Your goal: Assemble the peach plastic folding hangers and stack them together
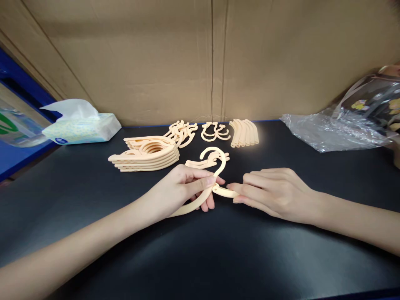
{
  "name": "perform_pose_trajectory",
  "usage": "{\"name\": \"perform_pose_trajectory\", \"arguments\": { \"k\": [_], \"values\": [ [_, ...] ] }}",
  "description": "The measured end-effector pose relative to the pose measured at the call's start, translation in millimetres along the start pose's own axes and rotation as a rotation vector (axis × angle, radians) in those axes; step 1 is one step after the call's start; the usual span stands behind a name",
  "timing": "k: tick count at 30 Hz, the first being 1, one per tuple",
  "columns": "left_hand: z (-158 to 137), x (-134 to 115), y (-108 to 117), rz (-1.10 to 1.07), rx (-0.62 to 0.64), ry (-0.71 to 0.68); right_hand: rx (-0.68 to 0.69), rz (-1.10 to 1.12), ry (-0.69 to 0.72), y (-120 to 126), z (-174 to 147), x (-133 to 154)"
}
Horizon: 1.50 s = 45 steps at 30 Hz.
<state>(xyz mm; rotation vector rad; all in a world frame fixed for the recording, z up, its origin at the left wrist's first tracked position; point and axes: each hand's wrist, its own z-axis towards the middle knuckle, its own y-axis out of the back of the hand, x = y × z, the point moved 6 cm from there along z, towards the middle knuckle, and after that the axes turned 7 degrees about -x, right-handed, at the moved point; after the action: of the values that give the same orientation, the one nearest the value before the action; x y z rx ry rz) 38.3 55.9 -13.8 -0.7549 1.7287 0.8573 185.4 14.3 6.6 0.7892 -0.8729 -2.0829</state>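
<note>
Above the middle of the black table (pixel 200 266), the left hand (pixel 183 183) grasps a smooth, pale cream hanger (pixel 200 201), one side bowed, its open hook uppermost, while the right hand (pixel 275 191) pinches a slim curved arm (pixel 225 192) whose rounded end has a small hole beside the hook's base. Toward the far edge lie a matching stack of hangers (pixel 146 163) and loose curved tubes (pixel 245 132).
</note>
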Motion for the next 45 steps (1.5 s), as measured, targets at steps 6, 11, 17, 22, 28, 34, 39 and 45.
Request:
{"name": "perform_pose_trajectory", "arguments": {
  "k": [6,11,17,22,28,34,39,45],
  "values": [
    [-1.6,-1.3,-0.5,0.056,0.039,-0.022,0.021,0.08,-0.02,-1.4,-1.4,-1.4],
    [-3.9,-3.1,-1.4,0.183,0.044,-0.037,0.037,0.125,-0.029,-3.8,-2.9,-3.6],
    [-10.1,-7.3,-3.5,0.579,-0.033,-0.184,0.056,0.19,-0.103,-7.6,-3.5,-10.8],
    [-16.6,-5.5,-8.2,0.848,-0.04,-0.249,0.029,0.23,-0.186,-7.4,-2.1,-15.1],
    [-14.9,-6.7,-14.5,0.961,-0.112,-0.332,-0.009,0.193,-0.265,-4.6,-0.1,-20.7],
    [-12.6,-6.5,-19.8,1.074,-0.141,-0.54,0.002,0.207,-0.409,-5.6,-2.4,-29.0],
    [-14.9,-5.9,-20.4,1.092,-0.117,-0.623,0.021,0.242,-0.456,-9.2,-5.2,-31.5],
    [-15.5,-5.7,-22.2,1.1,-0.111,-0.691,0.047,0.27,-0.452,-11.1,-5.4,-32.2]
  ]
}}
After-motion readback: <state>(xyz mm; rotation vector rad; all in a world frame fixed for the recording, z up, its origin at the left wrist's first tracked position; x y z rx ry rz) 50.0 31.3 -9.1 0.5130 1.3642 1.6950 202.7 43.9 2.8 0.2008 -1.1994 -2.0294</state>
